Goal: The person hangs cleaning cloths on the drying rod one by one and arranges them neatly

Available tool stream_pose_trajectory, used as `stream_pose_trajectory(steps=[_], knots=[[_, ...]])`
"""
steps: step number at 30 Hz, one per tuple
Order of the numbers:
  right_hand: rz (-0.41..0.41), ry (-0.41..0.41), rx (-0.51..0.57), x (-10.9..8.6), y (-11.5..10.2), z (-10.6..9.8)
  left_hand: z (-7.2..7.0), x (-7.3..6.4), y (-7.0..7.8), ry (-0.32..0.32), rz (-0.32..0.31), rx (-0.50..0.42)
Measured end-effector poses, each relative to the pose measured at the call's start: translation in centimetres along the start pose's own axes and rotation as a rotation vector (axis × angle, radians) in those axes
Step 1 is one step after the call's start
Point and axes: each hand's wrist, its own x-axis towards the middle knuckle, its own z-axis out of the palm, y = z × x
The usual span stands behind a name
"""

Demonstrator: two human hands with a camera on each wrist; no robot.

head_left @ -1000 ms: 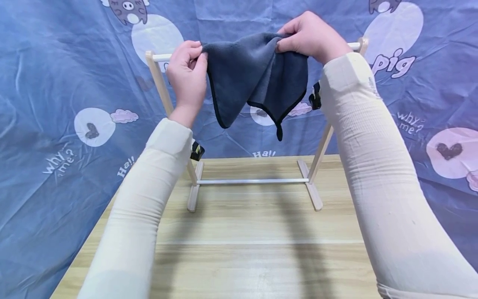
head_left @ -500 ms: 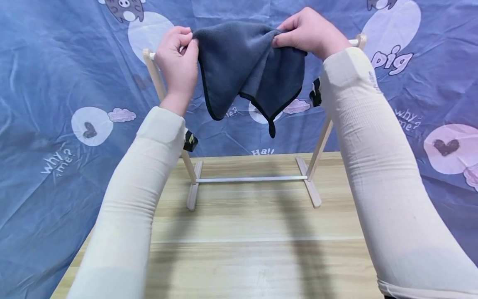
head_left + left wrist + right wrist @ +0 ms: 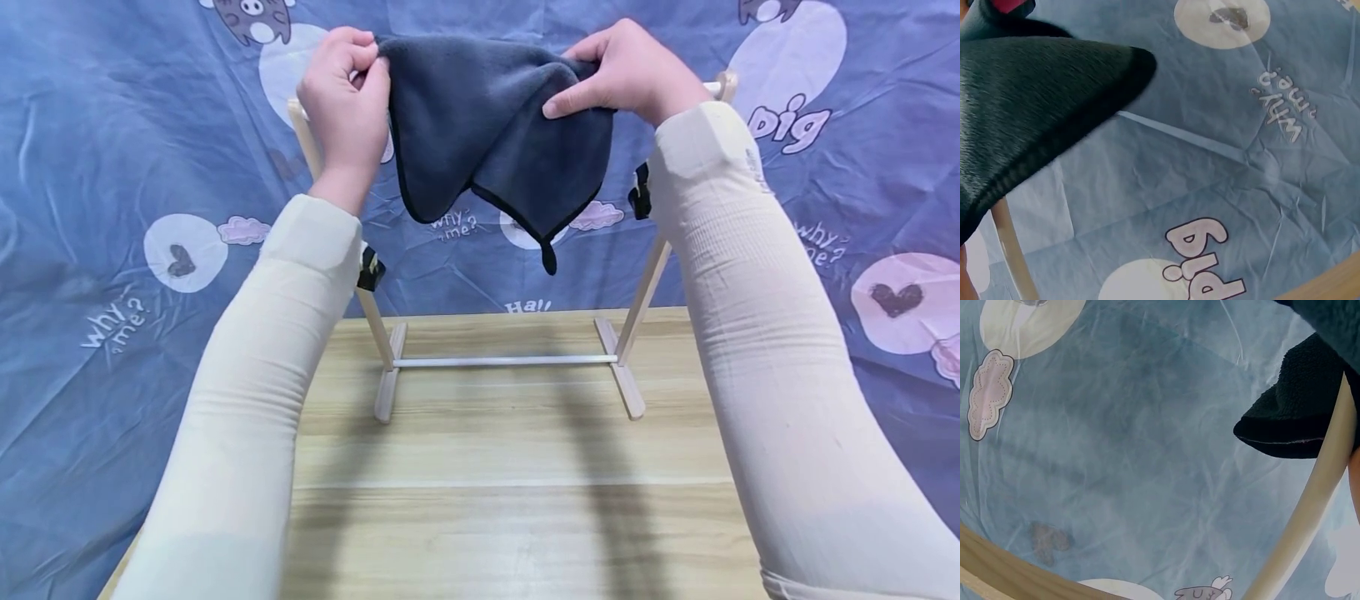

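Note:
A dark grey towel [image 3: 465,117] with black edging and a small loop at its lower corner hangs spread between both hands, at the height of the rack's top bar. My left hand [image 3: 341,108] pinches its upper left corner between thumb and fingers. At the upper right, my right hand [image 3: 633,71] grips the towel, thumb across the front and fingers hidden behind the fold. In the right wrist view the white top bar [image 3: 1304,531] crosses in front of one dark part of the towel [image 3: 1291,406]. The left wrist view shows a towel corner [image 3: 1041,100] up close.
The wooden rack's right post [image 3: 647,287] and lower bar [image 3: 502,361] stand on a light wood table [image 3: 495,450]. Right behind hangs a blue printed cloth backdrop [image 3: 187,125]. A dark wrist camera [image 3: 371,268] sits beside the left sleeve.
My left hand has moved up and left, stretching the towel's top edge wider and straighter. My right hand stays nearly in place, its thumb now lower and more extended across the towel.

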Motion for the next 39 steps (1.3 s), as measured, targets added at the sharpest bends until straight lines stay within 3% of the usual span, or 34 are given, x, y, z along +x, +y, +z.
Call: stream_pose_trajectory(steps=[3,6,13,18,22,25,29,33,37,39], knots=[[-0.004,0.003,-0.007,-0.1,0.0,0.1,-0.1,0.4,-0.2,0.015,0.057,-0.005],[-0.002,0.008,-0.011,-0.3,0.0,0.1,-0.3,0.8,-0.6,0.011,0.075,0.010],[-0.021,0.073,-0.011,-0.6,0.1,0.0,-0.9,1.0,-0.6,-0.008,-0.011,0.052],[-0.084,0.148,-0.032,-0.5,0.0,0.1,-1.0,1.5,-1.3,0.015,0.005,0.063],[-0.112,0.159,-0.069,-0.6,-0.1,0.2,-1.0,1.8,-1.6,-0.001,0.030,0.117],[-0.134,0.137,-0.171,-0.8,0.2,0.3,-1.1,1.8,-1.7,-0.077,0.009,0.213],[-0.170,0.109,-0.301,-0.9,0.8,0.7,-1.3,1.7,-1.8,-0.248,-0.071,0.386],[-0.193,0.102,-0.355,-0.8,1.1,0.8,-1.4,1.7,-1.7,-0.385,-0.046,0.510],[-0.185,0.102,-0.371,-0.7,1.1,0.8,-1.7,1.7,-1.4,-0.458,0.007,0.588],[-0.194,0.112,-0.383,-0.7,1.1,0.9,-1.9,1.7,-1.4,-0.481,0.071,0.600]])
